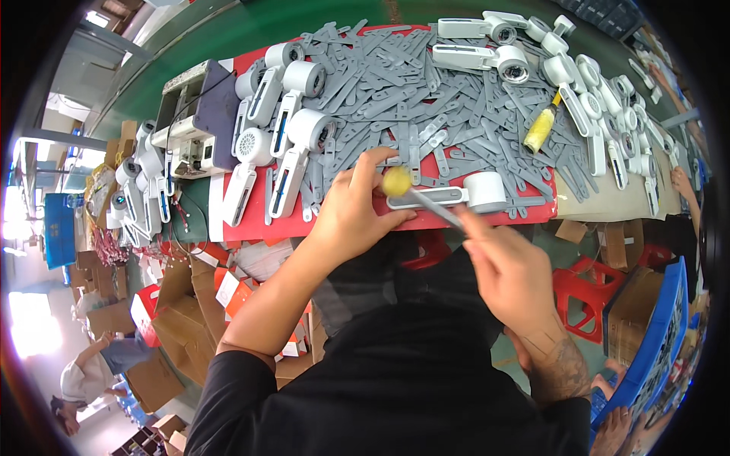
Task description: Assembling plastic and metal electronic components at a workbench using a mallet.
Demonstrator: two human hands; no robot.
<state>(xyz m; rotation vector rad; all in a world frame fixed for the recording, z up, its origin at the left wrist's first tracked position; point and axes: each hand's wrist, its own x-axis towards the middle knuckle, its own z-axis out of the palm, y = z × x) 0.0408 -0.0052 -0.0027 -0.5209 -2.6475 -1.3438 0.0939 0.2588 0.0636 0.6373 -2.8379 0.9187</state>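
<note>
A white and grey handheld fan (485, 191) lies at the red table's front edge, its round head to the right. My left hand (351, 207) curls round the end of its handle, thumb on the near side and fingers on the far side. My right hand (508, 262), somewhat blurred, is closed on a small hammer (396, 182) with a rounded yellow head and a grey shaft. The hammer head hangs over the handle end, beside my left fingers; whether it touches the fan I cannot tell.
Many flat grey plastic strips (395, 76) heap up behind my hands. More handheld fans (289, 163) lie to the left and right. A yellow-handled tool (541, 129) rests on the strips. A grey machine (199, 118) stands left; cartons (186, 319) and a red stool (582, 292) are below table height.
</note>
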